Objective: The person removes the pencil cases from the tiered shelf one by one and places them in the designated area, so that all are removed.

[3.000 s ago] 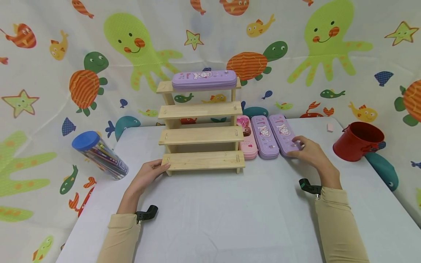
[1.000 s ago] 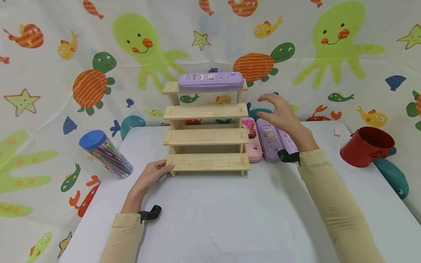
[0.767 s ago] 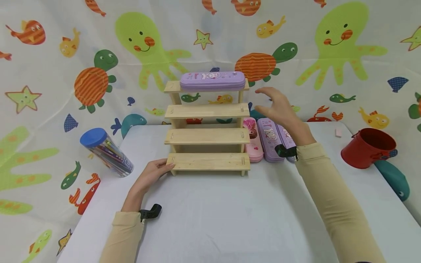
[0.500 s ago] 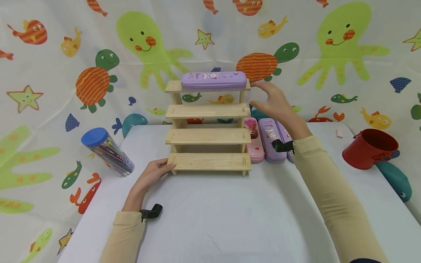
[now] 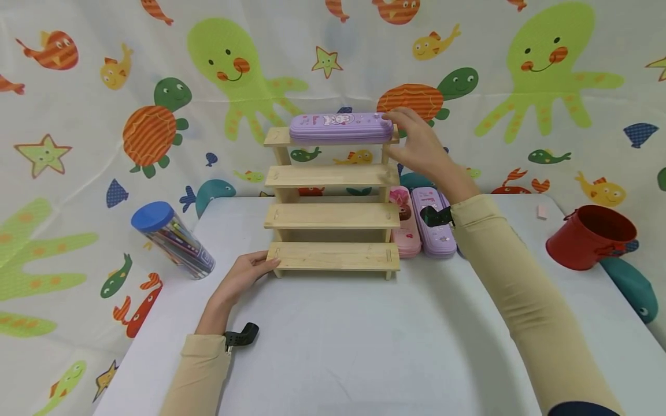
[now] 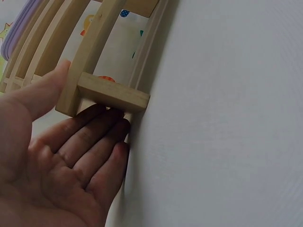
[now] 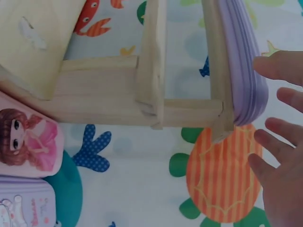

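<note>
A four-tier wooden stand (image 5: 333, 215) is on the table, with a purple pencil case (image 5: 340, 128) lying along its top tier. My left hand (image 5: 241, 280) holds the left end of the bottom tier; the left wrist view shows the thumb against the board and the fingers by its leg (image 6: 113, 92). At the right end of the purple case is my right hand (image 5: 424, 147). In the right wrist view its fingers are spread beside the case end (image 7: 248, 90), gripping nothing. A pink pencil case (image 5: 407, 222) and a purple one (image 5: 434, 237) lie right of the stand; another is mostly hidden by my right arm.
On the left stands a clear tube of pens with a blue lid (image 5: 174, 240). A red bucket (image 5: 590, 237) is at the right, with a small pink block (image 5: 541, 212) near it. A cloth with sea animals (image 5: 333, 34) hangs behind the table.
From the purple case lying on the table, my right hand has risen left to the right end of the case on the top tier. The left hand keeps its hold on the stand.
</note>
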A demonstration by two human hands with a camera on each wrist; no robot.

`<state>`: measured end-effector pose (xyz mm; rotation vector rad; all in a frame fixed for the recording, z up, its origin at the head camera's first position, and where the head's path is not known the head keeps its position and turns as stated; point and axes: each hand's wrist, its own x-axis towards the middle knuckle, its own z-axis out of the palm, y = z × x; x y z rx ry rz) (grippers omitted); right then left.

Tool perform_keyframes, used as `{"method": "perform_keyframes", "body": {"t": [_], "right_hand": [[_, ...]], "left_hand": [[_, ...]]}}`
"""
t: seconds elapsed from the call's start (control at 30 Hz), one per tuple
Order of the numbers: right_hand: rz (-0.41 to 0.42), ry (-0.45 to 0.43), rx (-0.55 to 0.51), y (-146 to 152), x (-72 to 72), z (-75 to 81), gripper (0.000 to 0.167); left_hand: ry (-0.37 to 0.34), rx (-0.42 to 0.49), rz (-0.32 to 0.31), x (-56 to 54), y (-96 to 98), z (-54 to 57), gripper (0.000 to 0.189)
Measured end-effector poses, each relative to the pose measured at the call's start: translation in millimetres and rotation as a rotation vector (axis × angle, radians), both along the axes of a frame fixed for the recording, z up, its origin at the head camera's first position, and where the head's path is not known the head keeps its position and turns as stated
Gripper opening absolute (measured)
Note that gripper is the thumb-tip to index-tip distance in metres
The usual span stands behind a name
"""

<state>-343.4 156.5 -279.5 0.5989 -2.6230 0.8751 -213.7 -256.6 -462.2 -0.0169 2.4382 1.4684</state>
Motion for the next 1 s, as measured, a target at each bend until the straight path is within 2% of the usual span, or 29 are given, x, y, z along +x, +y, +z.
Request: {"method": "perform_keyframes", "body": {"t": [0.1, 0.17, 0.33, 0.4, 0.43, 0.57, 0.77, 1.0], "right_hand": [[0.021, -0.010, 0.019, -4, -4.9, 6.5, 0.061], [0.035, -0.029, 0.025, -5, -8.3, 9.0, 0.060], [0.047, -0.103, 0.059, -8, -15.0, 9.9, 0.062], [0.041, -0.125, 0.076, -10, -16.2, 9.8, 0.064], [0.041, -0.130, 0.080, -10, -16.7, 9.6, 0.065], [0.035, -0.130, 0.082, -13, -16.4, 8.7, 0.065], [0.015, -0.113, 0.053, -20, -13.5, 8.3, 0.055], [0.019, -0.118, 0.082, -24, -9.7, 12.2, 0.052]], "left_hand": [[0.004, 0.007, -0.004, 0.3, 0.4, 0.2, 0.067], [-0.001, 0.011, -0.008, 2.7, 3.6, 6.4, 0.063], [-0.007, 0.009, -0.012, 1.8, 4.1, 5.1, 0.061], [-0.001, 0.015, -0.008, 0.1, 1.8, -0.6, 0.064], [-0.001, 0.022, -0.005, 1.0, 1.8, 0.1, 0.065], [0.000, 0.021, -0.005, 2.0, 2.2, -0.1, 0.066], [0.008, 0.000, 0.000, 1.5, 0.7, -2.1, 0.066], [0.005, -0.002, 0.003, 0.4, 0.7, -1.4, 0.067]]}}
